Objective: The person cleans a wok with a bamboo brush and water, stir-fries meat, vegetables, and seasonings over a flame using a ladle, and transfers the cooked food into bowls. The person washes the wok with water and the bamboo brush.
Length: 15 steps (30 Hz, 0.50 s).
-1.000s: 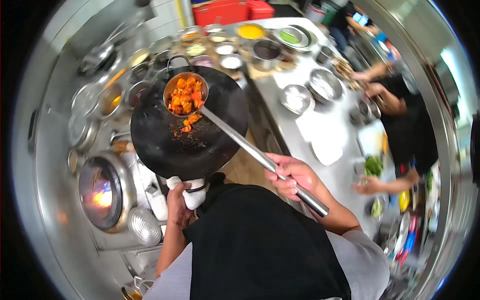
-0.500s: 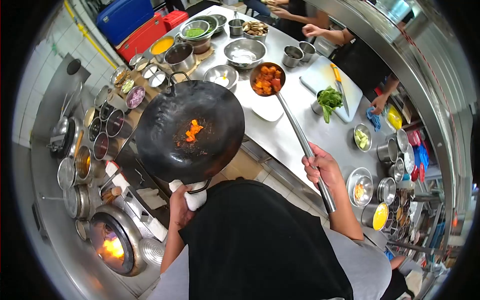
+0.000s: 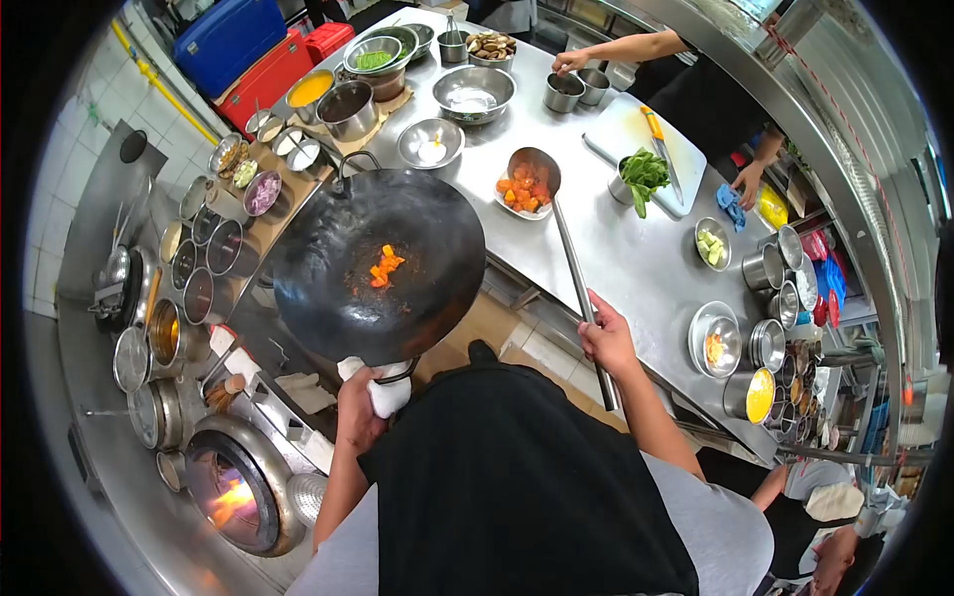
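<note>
Two closed grips | left hand (image 3: 362, 407) beside apron (image 3: 517, 477), wok (image 3: 427, 238) through cloth (image 3: 389, 398) | right hand (image 3: 608, 338) farther forward, ladle (image 3: 573, 263)

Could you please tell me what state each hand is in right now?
Left hand: closed, holding the white cloth at the near side of the wok.
Right hand: closed, holding the ladle by its handle.

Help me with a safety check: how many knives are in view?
1 that I can make out: the orange-handled knife on the white cutting board, beside the leafy greens. Others may be hidden in the clutter farther right.
</note>
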Each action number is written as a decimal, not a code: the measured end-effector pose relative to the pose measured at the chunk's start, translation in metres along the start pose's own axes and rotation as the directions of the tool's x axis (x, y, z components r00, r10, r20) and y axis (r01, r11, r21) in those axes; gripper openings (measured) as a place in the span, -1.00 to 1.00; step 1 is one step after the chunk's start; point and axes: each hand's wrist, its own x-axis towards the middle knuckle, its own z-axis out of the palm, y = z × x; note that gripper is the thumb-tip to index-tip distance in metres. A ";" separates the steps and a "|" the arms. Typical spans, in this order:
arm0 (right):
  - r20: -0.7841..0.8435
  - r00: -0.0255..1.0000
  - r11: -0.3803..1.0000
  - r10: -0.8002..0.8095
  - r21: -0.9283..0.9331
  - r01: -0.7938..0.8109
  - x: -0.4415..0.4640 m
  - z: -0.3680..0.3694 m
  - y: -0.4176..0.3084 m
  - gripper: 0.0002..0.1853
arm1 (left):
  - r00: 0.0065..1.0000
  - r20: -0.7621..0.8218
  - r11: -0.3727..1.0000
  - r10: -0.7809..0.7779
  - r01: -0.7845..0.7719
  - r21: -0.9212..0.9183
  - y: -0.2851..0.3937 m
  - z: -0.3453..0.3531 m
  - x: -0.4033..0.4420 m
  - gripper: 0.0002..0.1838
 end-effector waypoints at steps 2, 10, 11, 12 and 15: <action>-0.050 0.996 0.987 -0.072 -0.146 0.064 -0.004 0.005 0.002 -0.20 | 1.000 0.016 0.999 -0.025 0.025 0.034 0.000 -0.015 0.000 -0.74; -0.099 0.936 0.819 -0.338 -0.520 0.241 -0.001 0.004 0.010 -0.21 | 0.999 0.035 0.999 -0.035 0.035 -0.012 -0.003 -0.030 -0.004 -0.73; -0.097 0.946 0.843 -0.309 -0.489 0.225 -0.001 0.002 0.009 -0.20 | 0.998 0.044 0.999 -0.045 0.045 0.003 -0.002 -0.034 -0.003 -0.73; -0.096 0.946 0.842 -0.309 -0.490 0.225 0.000 0.001 0.015 -0.20 | 0.997 0.051 0.998 -0.054 0.053 0.019 -0.001 -0.035 -0.004 -0.73; -0.097 0.873 0.771 -0.478 -0.522 0.365 0.002 0.002 0.023 -0.20 | 1.000 0.026 1.000 -0.013 0.014 -0.024 0.001 -0.031 -0.008 -0.74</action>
